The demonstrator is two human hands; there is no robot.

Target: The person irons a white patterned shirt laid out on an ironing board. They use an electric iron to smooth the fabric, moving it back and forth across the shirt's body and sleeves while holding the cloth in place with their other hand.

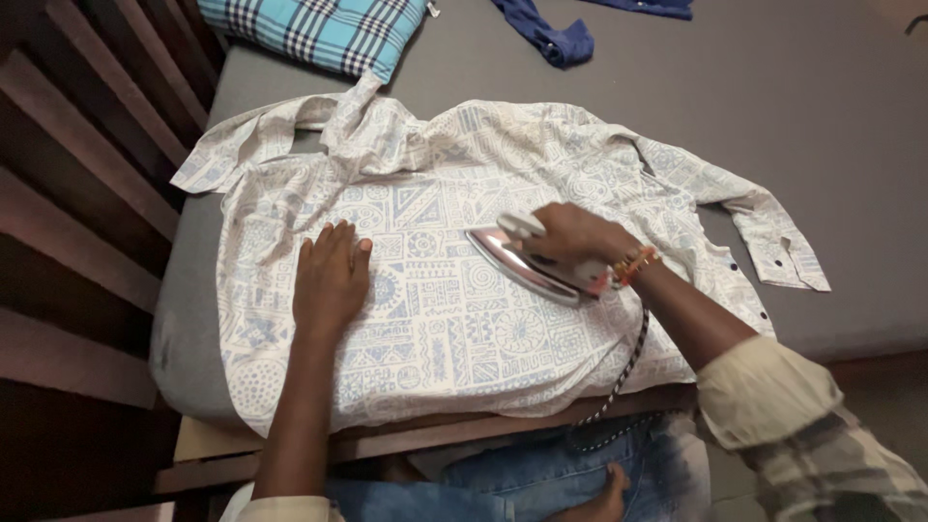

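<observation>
Iron [534,261], probably heavy and hot-soled, gripped by its handle in closed right hand [578,235]; soft, light patterned shirt [445,319] pinned under flat, open left hand [331,278].

Your patterned white-and-blue shirt [435,290] lies spread flat on the grey mattress, sleeves out left and right; the iron [536,266] tilts, sole lifted, right of centre.

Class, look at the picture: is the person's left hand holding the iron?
No: the left hand lies flat and open on the patterned shirt, while the right hand grips the iron.
</observation>
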